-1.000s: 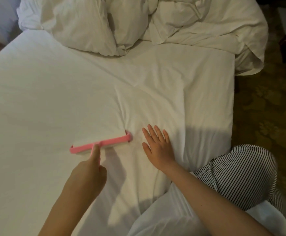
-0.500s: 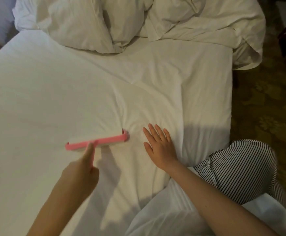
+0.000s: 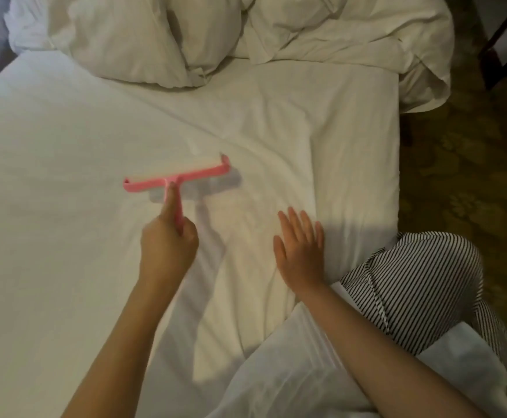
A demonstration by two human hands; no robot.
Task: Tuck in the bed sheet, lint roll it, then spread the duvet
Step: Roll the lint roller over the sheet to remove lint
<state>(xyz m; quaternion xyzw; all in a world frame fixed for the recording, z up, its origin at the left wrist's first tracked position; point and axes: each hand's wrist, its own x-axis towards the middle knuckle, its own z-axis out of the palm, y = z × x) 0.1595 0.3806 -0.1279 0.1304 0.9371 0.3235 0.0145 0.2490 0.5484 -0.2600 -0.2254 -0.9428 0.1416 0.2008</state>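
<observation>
My left hand (image 3: 167,245) grips the handle of a pink lint roller (image 3: 177,178), index finger stretched along the stem. The roller's wide white head lies across the white bed sheet (image 3: 65,176) near the middle of the bed. My right hand (image 3: 300,251) lies flat on the sheet to the right of the roller, fingers straight and slightly spread, a short way from the bed's right edge. The white duvet (image 3: 336,31) is bunched in a heap at the far end of the bed.
A crumpled pillow (image 3: 119,34) lies beside the duvet at the far end. My knee in striped trousers (image 3: 421,285) rests on the bed's right edge. Dark patterned carpet (image 3: 463,176) runs along the right side, with a dark furniture leg (image 3: 499,40) at the top right.
My left hand has pushed the lint roller farther up the sheet, away from me. My right hand has stayed flat on the sheet in about the same spot.
</observation>
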